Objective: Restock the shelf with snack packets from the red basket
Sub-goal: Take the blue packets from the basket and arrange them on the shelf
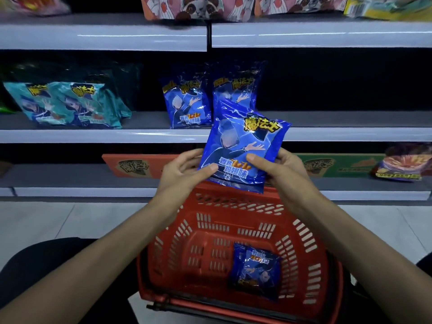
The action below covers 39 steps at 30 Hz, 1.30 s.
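Note:
Both my hands hold one blue snack packet upright above the red basket, in front of the middle shelf. My left hand pinches its lower left edge and my right hand grips its lower right side. Two matching blue packets stand side by side on the middle shelf, just behind the held one. Another blue packet lies flat on the basket floor at the right.
Teal packets lean on the middle shelf at the left. A red carton and a green carton sit on the bottom shelf, with a bowl-shaped pack at the far right. Panda-print bags fill the top shelf.

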Motion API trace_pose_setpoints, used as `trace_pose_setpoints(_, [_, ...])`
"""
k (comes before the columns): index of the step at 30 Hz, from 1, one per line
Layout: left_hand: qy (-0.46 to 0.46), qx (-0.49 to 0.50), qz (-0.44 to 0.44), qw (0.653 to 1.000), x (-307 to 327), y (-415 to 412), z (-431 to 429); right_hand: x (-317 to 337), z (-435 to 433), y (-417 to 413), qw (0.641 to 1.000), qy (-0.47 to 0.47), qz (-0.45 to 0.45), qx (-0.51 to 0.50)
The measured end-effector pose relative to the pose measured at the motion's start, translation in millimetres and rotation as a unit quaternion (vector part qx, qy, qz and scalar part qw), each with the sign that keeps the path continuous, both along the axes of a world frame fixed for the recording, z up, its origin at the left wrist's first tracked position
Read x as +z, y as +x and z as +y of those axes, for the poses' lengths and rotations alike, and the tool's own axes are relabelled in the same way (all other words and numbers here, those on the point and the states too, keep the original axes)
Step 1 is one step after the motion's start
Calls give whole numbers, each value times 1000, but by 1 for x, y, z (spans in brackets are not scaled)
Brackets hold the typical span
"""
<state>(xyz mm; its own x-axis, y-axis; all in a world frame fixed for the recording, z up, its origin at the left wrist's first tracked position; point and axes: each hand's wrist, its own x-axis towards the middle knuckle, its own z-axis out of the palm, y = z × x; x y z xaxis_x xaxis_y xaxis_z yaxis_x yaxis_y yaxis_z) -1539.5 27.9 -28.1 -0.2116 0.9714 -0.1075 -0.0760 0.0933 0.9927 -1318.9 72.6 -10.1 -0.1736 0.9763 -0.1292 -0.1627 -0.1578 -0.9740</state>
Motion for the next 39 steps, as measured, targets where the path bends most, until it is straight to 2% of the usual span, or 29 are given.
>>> trace_pose_setpoints(8, [71,-8,143,987,7,-7,23,1,7,-16,998,57,-25,5])
trace_pose_setpoints(16, [19,8,149,989,-10,-27,28,-26,15,-49,994,59,-86,-14])
trace_pose_setpoints(24, [-38,54,159,985,-27,-58,54,-42,39,-85,981,113,-154,-23])
trace_pose_setpoints(32, [-8,120,145,982,-9,-77,113,-30,112,-125,938,196,-280,-52])
trace_pose_setpoints(39, [43,178,230,956,-2,-94,165,-17,171,-157,887,270,-366,-78])
